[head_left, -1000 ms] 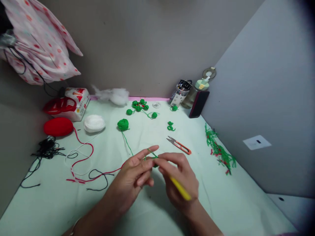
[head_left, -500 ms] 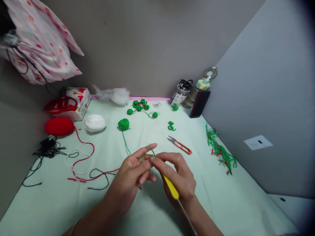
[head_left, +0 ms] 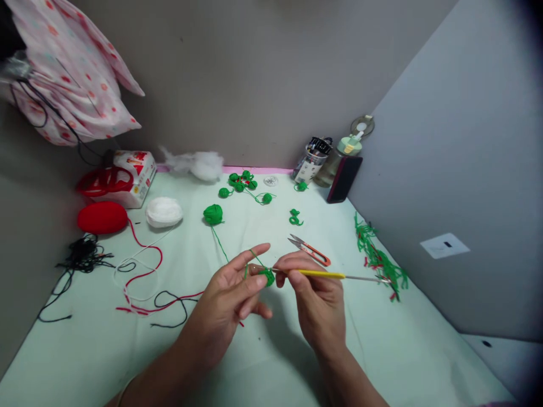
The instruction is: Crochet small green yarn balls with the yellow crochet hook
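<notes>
My left hand (head_left: 231, 297) pinches a small green crocheted piece (head_left: 267, 277) between thumb and fingers, its index finger stretched out with green yarn looped over it. That strand leads back to a green yarn ball (head_left: 212, 214). In my right hand (head_left: 318, 302) is a crochet hook with a yellow handle (head_left: 322, 274), held level like a pen. Its metal tip meets the top of the green piece, and the other metal end points right. Thread snips (head_left: 311, 250) with orange handles lie just beyond my right hand.
Red yarn (head_left: 102, 218), white yarn (head_left: 164, 212) and a black yarn tangle (head_left: 85, 254) lie left. Stuffing (head_left: 199, 165) and small green balls (head_left: 240, 182) are at the back. A pen cup (head_left: 311, 161), bottle (head_left: 335, 164) and phone (head_left: 345, 180) stand back right; yarn scraps (head_left: 379, 257) lie right.
My right hand has turned the crochet hook from slanting down toward me to nearly level, pointing right. The green piece has come into sight between my hands.
</notes>
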### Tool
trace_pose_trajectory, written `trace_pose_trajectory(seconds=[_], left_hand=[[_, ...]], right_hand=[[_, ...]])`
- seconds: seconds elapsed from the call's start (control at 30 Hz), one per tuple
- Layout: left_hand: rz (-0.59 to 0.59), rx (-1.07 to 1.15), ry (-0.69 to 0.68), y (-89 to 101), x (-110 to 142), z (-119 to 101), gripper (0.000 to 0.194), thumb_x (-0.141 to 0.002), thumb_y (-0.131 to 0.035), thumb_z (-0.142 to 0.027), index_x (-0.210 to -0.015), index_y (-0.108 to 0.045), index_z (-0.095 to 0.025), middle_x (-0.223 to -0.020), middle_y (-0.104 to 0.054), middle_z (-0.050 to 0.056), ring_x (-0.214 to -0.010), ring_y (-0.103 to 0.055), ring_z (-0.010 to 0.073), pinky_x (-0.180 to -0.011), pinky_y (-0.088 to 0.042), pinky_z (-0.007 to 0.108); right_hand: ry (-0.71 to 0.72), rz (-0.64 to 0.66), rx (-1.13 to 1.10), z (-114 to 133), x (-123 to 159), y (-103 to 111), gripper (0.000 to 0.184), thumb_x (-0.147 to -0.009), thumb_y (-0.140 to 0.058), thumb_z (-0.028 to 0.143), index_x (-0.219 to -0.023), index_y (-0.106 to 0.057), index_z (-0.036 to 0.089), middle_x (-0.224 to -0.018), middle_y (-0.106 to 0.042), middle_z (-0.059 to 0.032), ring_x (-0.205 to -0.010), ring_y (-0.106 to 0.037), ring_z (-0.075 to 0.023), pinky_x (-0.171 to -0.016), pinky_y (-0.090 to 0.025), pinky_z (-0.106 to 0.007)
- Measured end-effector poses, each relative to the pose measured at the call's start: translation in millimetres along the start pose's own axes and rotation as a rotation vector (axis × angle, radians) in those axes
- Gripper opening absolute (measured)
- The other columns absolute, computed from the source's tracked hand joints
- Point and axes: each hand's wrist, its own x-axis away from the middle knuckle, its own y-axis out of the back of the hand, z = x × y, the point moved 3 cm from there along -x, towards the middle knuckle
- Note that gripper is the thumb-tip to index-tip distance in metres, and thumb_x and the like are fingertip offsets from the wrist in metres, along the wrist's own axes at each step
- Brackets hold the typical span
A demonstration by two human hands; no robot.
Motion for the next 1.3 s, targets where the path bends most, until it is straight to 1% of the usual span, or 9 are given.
trace_pose_trajectory(seconds=[0.1, 0.27, 0.4, 0.5, 0.67, 0.87, 0.97, 1.13, 1.3], left_hand=[[0.015, 0.058, 0.075, 1.5, 0.6, -2.1, 0.052, -0.079, -0.086, -0.018, -0.13, -0.075, -0.014, -0.061, -0.052, -0.01, -0.042, -0.026, 0.0014, -0.047, -0.05, 0.019], [0.062, 0.078, 0.083, 1.4, 1.9, -2.5, 0.038, -0.077, -0.083, -0.018, -0.115, -0.083, -0.017, -0.082, -0.062, -0.003, -0.041, -0.028, -0.0021, -0.046, -0.049, 0.018], [0.028, -0.091, -0.069, 0.0, 2.2, 1.0, 0.037, -0.078, -0.088, -0.023, -0.115, -0.083, -0.022, -0.088, -0.066, -0.002, -0.043, -0.035, -0.0011, -0.053, -0.056, 0.022], [-0.021, -0.187, -0.105, 2.0, 2.0, 3.9, 0.041, -0.079, -0.09, -0.028, -0.119, -0.082, -0.021, -0.074, -0.061, -0.004, -0.047, -0.041, 0.0035, -0.06, -0.06, 0.026], [-0.032, -0.189, -0.124, 5.8, 0.4, 2.9, 0.034, -0.084, -0.086, -0.031, -0.117, -0.083, -0.02, -0.051, -0.04, -0.011, -0.045, -0.039, 0.0064, -0.065, -0.062, 0.03], [-0.056, -0.194, -0.133, 5.4, 0.8, -1.1, 0.032, -0.081, -0.088, -0.03, -0.112, -0.084, -0.021, -0.075, -0.062, -0.004, -0.046, -0.04, 0.0029, -0.063, -0.062, 0.028], [-0.078, -0.238, -0.16, 6.5, 2.2, -1.9, 0.033, -0.081, -0.088, -0.03, -0.112, -0.084, -0.024, -0.09, -0.067, -0.002, -0.049, -0.048, 0.0031, -0.066, -0.062, 0.029], [-0.183, -0.323, -0.214, 8.7, 4.5, 0.3, 0.034, -0.081, -0.088, -0.026, -0.114, -0.084, -0.024, -0.079, -0.062, -0.004, -0.052, -0.056, 0.006, -0.062, -0.056, 0.024], [-0.062, -0.134, -0.109, 5.9, 1.0, 6.4, 0.053, -0.08, -0.09, -0.03, -0.13, -0.076, -0.023, -0.074, -0.063, -0.006, -0.042, -0.037, 0.0006, -0.052, -0.049, 0.02]], right_hand=[[-0.098, -0.062, -0.161, -2.7, -5.0, 4.0, 0.014, -0.099, -0.07, 0.032, -0.094, -0.082, 0.025, -0.083, -0.072, -0.0021, -0.067, -0.064, -0.0139, -0.064, -0.055, -0.029], [-0.314, -0.067, -0.353, -7.4, -11.0, 3.5, 0.021, -0.095, -0.075, 0.037, -0.083, -0.077, 0.02, -0.075, -0.066, -0.0014, -0.058, -0.058, -0.0109, -0.053, -0.05, -0.023], [-0.17, 0.014, -0.155, -4.4, -5.6, -0.5, 0.019, -0.097, -0.072, 0.039, -0.089, -0.08, 0.023, -0.083, -0.073, -0.0035, -0.072, -0.067, -0.0162, -0.065, -0.057, -0.029], [-0.041, -0.012, 0.015, -1.6, -0.3, 0.8, 0.016, -0.099, -0.071, 0.034, -0.093, -0.082, 0.024, -0.088, -0.077, -0.005, -0.077, -0.069, -0.0183, -0.07, -0.058, -0.032], [-0.104, -0.047, -0.113, -3.3, -1.5, 3.9, 0.017, -0.1, -0.07, 0.035, -0.095, -0.081, 0.023, -0.084, -0.077, -0.0038, -0.071, -0.069, -0.0157, -0.067, -0.058, -0.029], [-0.128, -0.046, -0.195, 2.0, -4.9, 1.5, 0.022, -0.104, -0.064, 0.036, -0.094, -0.076, 0.02, -0.085, -0.08, -0.0045, -0.064, -0.072, -0.0143, -0.062, -0.061, -0.028], [-0.04, -0.039, -0.063, 7.8, -0.3, 2.5, 0.022, -0.107, -0.058, 0.03, -0.098, -0.076, 0.021, -0.089, -0.08, -0.0042, -0.069, -0.074, -0.0149, -0.066, -0.063, -0.029], [0.282, 0.052, 0.368, 14.9, 11.6, 2.1, 0.028, -0.106, -0.051, 0.013, -0.118, -0.073, 0.025, -0.097, -0.079, -0.0054, -0.079, -0.075, -0.0176, -0.071, -0.063, -0.032], [0.544, 0.182, 0.689, 11.8, 18.7, -3.1, 0.041, -0.099, -0.065, 0.014, -0.134, -0.071, 0.035, -0.107, -0.08, -0.0067, -0.095, -0.077, -0.0241, -0.076, -0.066, -0.037]])
